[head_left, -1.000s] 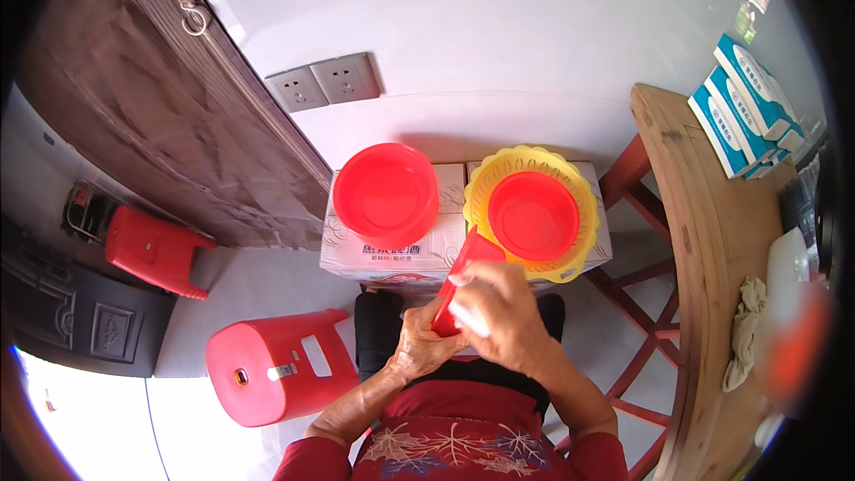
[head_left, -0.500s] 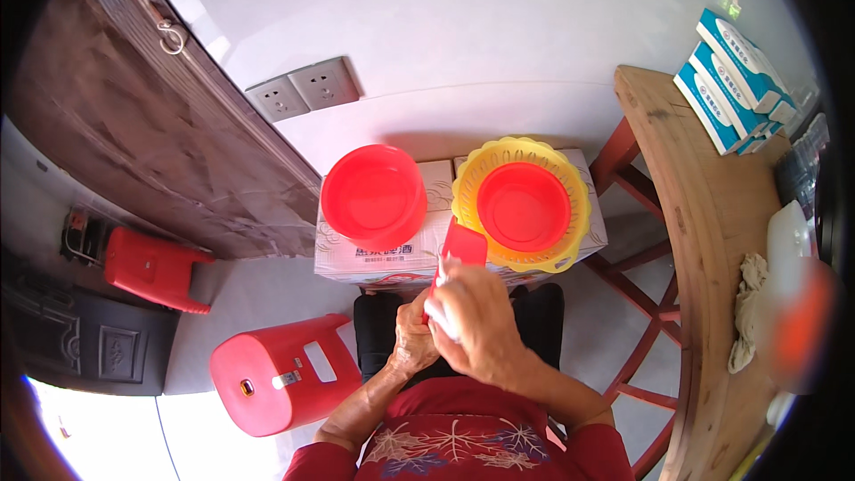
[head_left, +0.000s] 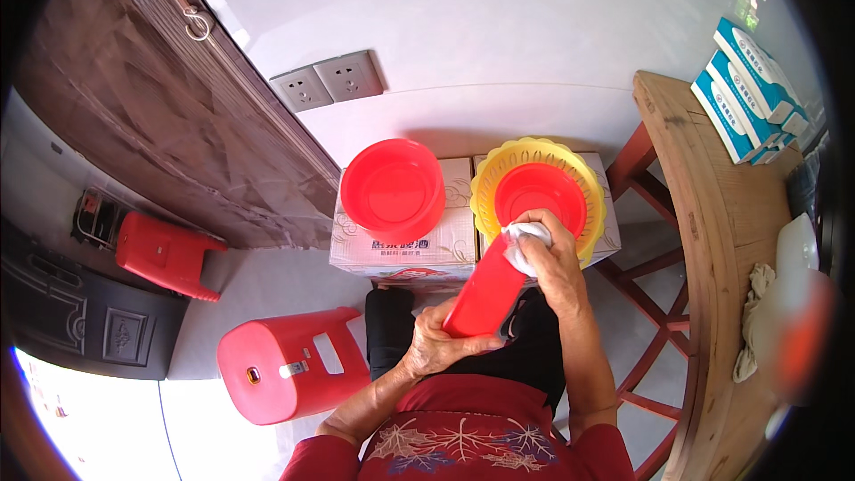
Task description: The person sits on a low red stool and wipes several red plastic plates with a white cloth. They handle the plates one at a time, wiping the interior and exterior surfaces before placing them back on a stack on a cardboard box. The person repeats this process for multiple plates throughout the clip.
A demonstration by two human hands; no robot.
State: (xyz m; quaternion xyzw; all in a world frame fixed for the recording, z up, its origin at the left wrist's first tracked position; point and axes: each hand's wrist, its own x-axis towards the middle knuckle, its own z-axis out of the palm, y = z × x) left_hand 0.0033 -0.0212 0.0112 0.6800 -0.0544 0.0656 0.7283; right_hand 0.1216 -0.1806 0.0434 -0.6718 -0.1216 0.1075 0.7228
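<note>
A long red object (head_left: 485, 297) with a flat, smooth face and a dark side edge slants up and to the right over my lap; its exact kind cannot be made out. Closed round its near end is my left hand (head_left: 438, 344), thumb laid across the edge. My right hand (head_left: 556, 269) pinches a crumpled white cloth or tissue (head_left: 525, 246) and presses it against the far end. Just beyond that hand, a red plastic basin (head_left: 543, 191) sits inside a yellow slotted basket (head_left: 492, 172). A second red basin (head_left: 394, 185) stands to the left.
Both basins rest on printed cardboard boxes (head_left: 423, 247) against the wall. On the left floor lies a red plastic stool (head_left: 285, 365), with another red stool (head_left: 165, 254) farther back. A wooden table (head_left: 712, 240) at right carries blue-and-white boxes (head_left: 744, 93) and a cloth (head_left: 755, 321).
The red object has turned, so its broad face now shows. My right hand has moved up and right to its far end with the cloth. The whole view has shifted slightly.
</note>
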